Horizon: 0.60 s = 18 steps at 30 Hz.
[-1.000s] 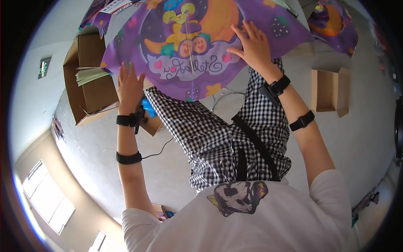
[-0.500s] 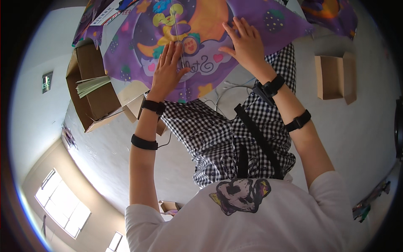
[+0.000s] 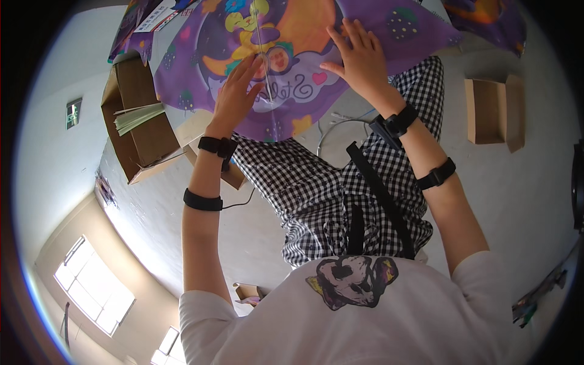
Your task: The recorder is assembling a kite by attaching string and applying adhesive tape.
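A purple kite (image 3: 340, 70), printed with a cartoon animal, an orange moon and stars, spreads across my lap at the top. Its lettering shows mirrored, and a thin pale line runs down its middle. My left hand (image 3: 236, 94) rests on the lower left part, fingers stretched and slightly bent, their tips close to the middle line. Over on the right half, my right hand (image 3: 361, 64) lies flat with its fingers spread. Neither hand grips anything that I can see. The kite's upper end is cut off by the picture's edge.
To the left stands an open cardboard box (image 3: 143, 134) holding a bundle of pale strips (image 3: 139, 118). Another open box (image 3: 486, 112) lies on the floor at right. More printed purple sheets (image 3: 486, 21) show at the upper corners. A pale cable (image 3: 322, 137) lies between my knees.
My left hand has turned, and its fingers have bent somewhat toward the kite's middle line. The right hand stays spread on the kite. The whole view has shifted slightly.
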Motion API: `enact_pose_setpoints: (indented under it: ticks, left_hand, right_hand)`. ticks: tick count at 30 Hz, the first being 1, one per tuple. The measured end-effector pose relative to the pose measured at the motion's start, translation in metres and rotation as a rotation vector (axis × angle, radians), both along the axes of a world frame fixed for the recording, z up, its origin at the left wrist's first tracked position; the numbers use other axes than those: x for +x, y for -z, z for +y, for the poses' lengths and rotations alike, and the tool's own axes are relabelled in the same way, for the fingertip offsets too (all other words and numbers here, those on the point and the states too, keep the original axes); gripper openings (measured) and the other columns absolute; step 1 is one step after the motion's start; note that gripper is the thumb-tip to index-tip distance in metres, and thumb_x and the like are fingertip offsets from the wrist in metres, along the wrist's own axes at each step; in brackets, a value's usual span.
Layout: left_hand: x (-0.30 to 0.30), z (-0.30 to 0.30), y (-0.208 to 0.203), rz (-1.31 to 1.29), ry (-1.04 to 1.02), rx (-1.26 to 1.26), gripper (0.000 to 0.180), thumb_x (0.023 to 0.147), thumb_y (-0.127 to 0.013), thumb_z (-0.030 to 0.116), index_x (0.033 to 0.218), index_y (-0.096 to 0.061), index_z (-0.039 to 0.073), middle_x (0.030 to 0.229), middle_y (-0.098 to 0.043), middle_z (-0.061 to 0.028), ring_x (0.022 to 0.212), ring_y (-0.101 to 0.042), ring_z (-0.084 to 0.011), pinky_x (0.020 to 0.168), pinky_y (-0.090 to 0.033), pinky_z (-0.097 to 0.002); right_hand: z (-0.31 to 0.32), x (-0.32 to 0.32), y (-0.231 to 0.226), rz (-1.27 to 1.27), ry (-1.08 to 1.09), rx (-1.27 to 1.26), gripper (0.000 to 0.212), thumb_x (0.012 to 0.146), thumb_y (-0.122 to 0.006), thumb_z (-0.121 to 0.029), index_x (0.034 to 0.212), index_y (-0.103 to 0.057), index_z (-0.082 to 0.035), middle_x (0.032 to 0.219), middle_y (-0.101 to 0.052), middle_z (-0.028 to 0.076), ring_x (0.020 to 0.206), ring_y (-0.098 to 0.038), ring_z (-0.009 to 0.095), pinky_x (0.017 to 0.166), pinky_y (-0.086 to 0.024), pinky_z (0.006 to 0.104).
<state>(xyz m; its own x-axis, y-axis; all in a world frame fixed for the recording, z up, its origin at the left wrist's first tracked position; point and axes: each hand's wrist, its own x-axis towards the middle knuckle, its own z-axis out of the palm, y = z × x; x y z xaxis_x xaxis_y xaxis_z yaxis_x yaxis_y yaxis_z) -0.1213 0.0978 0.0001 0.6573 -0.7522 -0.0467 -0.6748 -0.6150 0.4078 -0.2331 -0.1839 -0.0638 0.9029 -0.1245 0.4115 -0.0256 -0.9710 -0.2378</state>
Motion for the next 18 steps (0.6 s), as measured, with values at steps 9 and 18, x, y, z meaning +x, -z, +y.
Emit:
enact_pose_setpoints:
  ticks: [9, 18]
  left_hand:
    - [-0.036, 0.015, 0.006, -0.066, -0.143, -0.086, 0.05, 0.086, -0.071, 0.011, 0.134, -0.057, 0.011, 0.144, -0.051, -0.009, 0.128, -0.052, -0.0327, 0.1, -0.049, -0.042]
    - [-0.086, 0.011, 0.016, -0.041, -0.11, -0.234, 0.05, 0.08, -0.073, 0.009, 0.128, -0.06, 0.006, 0.145, -0.049, -0.0108, 0.136, -0.044, -0.0316, 0.109, -0.042, -0.0446]
  right_hand:
    - [-0.032, 0.008, -0.007, 0.178, -0.059, -0.014, 0.075, 0.084, -0.07, -0.055, 0.146, -0.046, -0.02, 0.153, -0.04, 0.015, 0.145, -0.032, 0.034, 0.116, -0.027, 0.0556]
    - [-0.027, 0.016, -0.047, 0.088, -0.137, -0.037, 0.053, 0.083, -0.075, -0.015, 0.132, -0.054, -0.008, 0.133, -0.057, 0.016, 0.127, -0.051, 0.033, 0.104, -0.041, 0.0503]
